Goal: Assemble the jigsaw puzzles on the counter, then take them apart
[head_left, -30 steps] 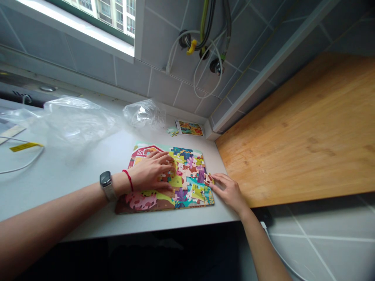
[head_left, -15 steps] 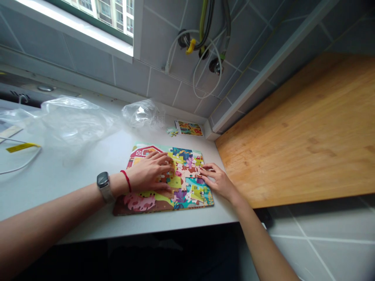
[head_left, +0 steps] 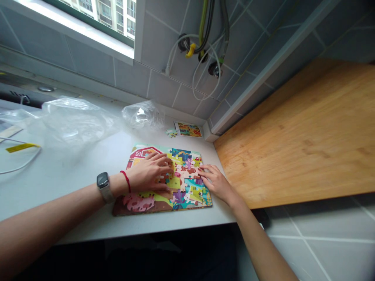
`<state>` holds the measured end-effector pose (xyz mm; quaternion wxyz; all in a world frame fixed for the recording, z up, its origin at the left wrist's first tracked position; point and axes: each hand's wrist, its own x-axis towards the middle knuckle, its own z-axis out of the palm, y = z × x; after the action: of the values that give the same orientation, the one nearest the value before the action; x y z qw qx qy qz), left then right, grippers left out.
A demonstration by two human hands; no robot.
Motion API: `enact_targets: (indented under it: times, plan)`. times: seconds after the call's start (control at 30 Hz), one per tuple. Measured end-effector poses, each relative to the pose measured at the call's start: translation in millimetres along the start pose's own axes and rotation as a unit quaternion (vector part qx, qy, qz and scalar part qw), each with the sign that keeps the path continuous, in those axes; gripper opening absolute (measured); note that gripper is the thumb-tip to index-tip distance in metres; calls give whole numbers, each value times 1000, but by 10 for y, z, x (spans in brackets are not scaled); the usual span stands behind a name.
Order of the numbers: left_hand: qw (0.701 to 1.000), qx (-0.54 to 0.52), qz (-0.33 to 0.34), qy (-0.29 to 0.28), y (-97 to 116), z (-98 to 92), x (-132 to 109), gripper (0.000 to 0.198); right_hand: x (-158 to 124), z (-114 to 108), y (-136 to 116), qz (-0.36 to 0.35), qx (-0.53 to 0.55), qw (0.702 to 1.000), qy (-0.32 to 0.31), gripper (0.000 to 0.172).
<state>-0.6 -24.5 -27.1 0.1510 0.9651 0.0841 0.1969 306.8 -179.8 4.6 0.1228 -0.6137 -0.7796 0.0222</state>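
A colourful jigsaw puzzle (head_left: pixel 152 201) with a red barn and farm animals lies on the white counter (head_left: pixel 73 183) near its front edge. My left hand (head_left: pixel 150 173) lies flat on the puzzle's middle, fingers stretched out toward the right; a watch and a red string are on that wrist. My right hand (head_left: pixel 215 182) rests on the puzzle's right part, fingers extended and pressing down on the pieces there. I cannot make out a loose piece under either hand.
Crumpled clear plastic bags (head_left: pixel 76 119) lie at the back left. A small picture card (head_left: pixel 189 129) and a loose piece (head_left: pixel 172 133) sit by the tiled wall. A wooden worktop (head_left: pixel 299 136) adjoins on the right. Hoses (head_left: pixel 205 35) hang on the wall.
My right hand moved left from the puzzle's right edge, where it pinched a loose piece, onto the puzzle and now lies flat there. My left hand stayed in place.
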Motion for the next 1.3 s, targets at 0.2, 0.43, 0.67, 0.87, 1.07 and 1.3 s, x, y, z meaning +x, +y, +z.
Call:
enact_targets:
  times: [0.2, 0.43, 0.67, 0.87, 1.07, 1.3]
  plan:
    - [1000, -4, 0, 2, -8, 4, -2, 52, 77, -128, -261, 10, -102, 994, -50, 25]
    - [1000, -4, -3, 7, -10, 11, -7, 52, 245, -297, -513, 26, -174, 975, -139, 25]
    - [1000, -3, -7, 6, 33, -26, 3, 50, 272, -281, -581, 72, -185, 965, -174, 28]
    - [1000, -12, 3, 17, 34, -29, -1, 47, 175, -116, -664, 133, -154, 969, -143, 39]
    - [1000, 1, 7, 7, 41, -27, 5, 44, 242, -114, -664, 124, -146, 973, -132, 35]
    - [1000, -3, 8, 23, 63, -44, 13, 45, 247, -168, -319, 60, -43, 993, -96, 27]
